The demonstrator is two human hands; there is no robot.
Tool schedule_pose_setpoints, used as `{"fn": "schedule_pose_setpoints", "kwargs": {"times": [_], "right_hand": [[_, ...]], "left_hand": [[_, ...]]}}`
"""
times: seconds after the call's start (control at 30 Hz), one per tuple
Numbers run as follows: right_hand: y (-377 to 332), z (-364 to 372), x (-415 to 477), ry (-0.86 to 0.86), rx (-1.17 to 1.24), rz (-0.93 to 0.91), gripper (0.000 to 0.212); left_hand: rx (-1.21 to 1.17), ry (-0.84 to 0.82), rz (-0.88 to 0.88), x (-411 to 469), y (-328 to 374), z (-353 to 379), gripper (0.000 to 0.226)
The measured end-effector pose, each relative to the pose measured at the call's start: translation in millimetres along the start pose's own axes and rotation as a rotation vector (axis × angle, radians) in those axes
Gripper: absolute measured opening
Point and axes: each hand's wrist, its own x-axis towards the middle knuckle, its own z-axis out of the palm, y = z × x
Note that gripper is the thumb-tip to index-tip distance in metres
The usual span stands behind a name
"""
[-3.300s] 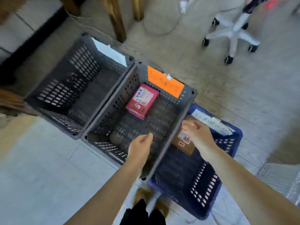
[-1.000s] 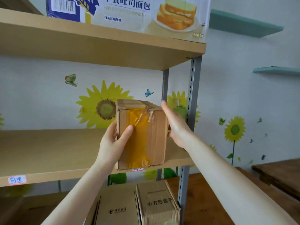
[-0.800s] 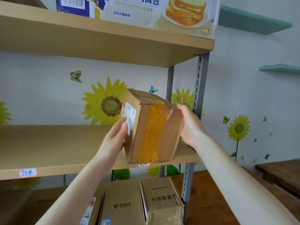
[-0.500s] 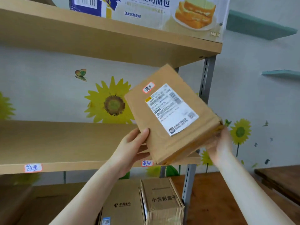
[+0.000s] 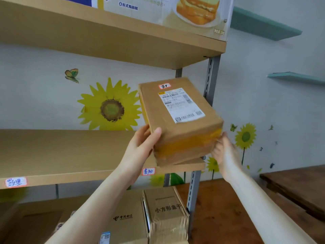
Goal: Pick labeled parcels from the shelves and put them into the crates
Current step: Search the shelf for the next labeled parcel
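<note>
A brown cardboard parcel (image 5: 177,120) with yellow tape, a white shipping label and a small red-edged handwritten tag is held in the air in front of the middle shelf (image 5: 61,155). My left hand (image 5: 140,147) grips its lower left corner, thumb on the near face. My right hand (image 5: 225,154) holds its lower right side from underneath, fingers mostly hidden behind the box. The label face is turned toward me. No crates are in view.
The upper shelf (image 5: 105,37) carries a large printed bread carton (image 5: 175,11). Several cardboard boxes (image 5: 149,217) stand on the floor under the shelves. A grey metal upright (image 5: 209,81) runs behind the parcel. Handwritten tags (image 5: 15,182) mark the shelf edge. A dark wooden bench (image 5: 295,187) stands at right.
The view rose from the crates on the floor to the shelf. Both hands took the parcel off the middle shelf and turned it until its label faces me.
</note>
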Motion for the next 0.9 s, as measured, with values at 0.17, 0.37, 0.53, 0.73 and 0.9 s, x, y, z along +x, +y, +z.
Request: {"fn": "schedule_pose_setpoints", "kwargs": {"times": [0.17, 0.37, 0.53, 0.73, 0.9], "right_hand": [[16, 10, -8, -0.182, -0.321, 0.083, 0.033], [21, -5, -4, -0.112, -0.588, -0.142, 0.028], [33, -12, -1, -0.058, -0.497, -0.161, 0.008], [102, -38, -30, 0.138, -0.165, -0.041, 0.009], [188, -52, -52, -0.017, -0.450, 0.286, 0.011]], "left_hand": [[0.260, -0.081, -0.019, 17, -11, -4, 0.079], [0.592, 0.005, 0.045, 36, -39, 10, 0.064], [0.580, 0.117, 0.084, 27, -49, 17, 0.056], [0.304, 0.497, 0.286, -61, -110, 14, 0.016], [0.512, 0.507, -0.340, -91, -197, 0, 0.016]]}}
